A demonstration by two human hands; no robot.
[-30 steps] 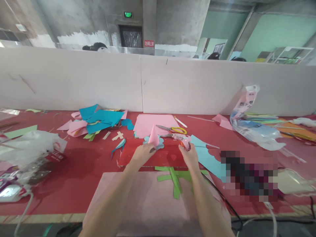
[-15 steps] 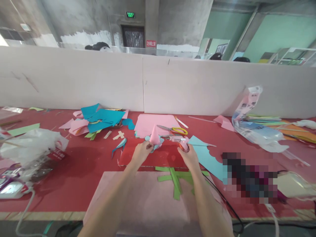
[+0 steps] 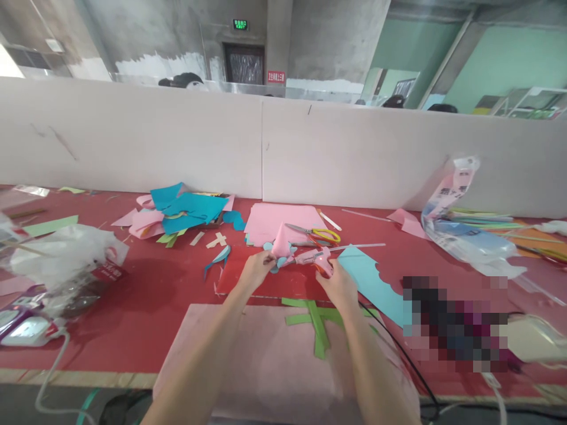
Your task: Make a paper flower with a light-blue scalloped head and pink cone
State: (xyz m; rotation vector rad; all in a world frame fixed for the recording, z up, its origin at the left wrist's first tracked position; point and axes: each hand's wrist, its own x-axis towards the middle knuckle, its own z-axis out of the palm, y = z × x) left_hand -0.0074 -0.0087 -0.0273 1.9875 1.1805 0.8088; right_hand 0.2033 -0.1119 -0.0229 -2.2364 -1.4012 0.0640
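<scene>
My left hand (image 3: pixel 262 263) pinches the base of a pink paper cone (image 3: pixel 280 243), which points up and has light blue scalloped pieces (image 3: pixel 275 269) around its bottom. In my right hand (image 3: pixel 333 276) is a pink hot glue gun (image 3: pixel 322 260), a clear glue stick (image 3: pixel 365 247) jutting from its back. Its nozzle points left and reaches the cone's base; whether it touches I cannot tell. Both hands are over a red board (image 3: pixel 239 274). Just behind lie scissors (image 3: pixel 325 236) with yellow and orange handles, on pink sheets (image 3: pixel 266 221).
Blue and pink paper scraps (image 3: pixel 190 209) lie at the back left, near a white plastic bag (image 3: pixel 66 254). A light blue sheet (image 3: pixel 370 283) is at the right, by the glue gun's black cord (image 3: pixel 398 348). Green strips (image 3: pixel 316 327) lie on the pink front board (image 3: pixel 212 348).
The glue gun has tilted, its nozzle dropping and moving left to the cone's base while its rear rises. My left hand keeps hold of the cone. The view has shifted slightly.
</scene>
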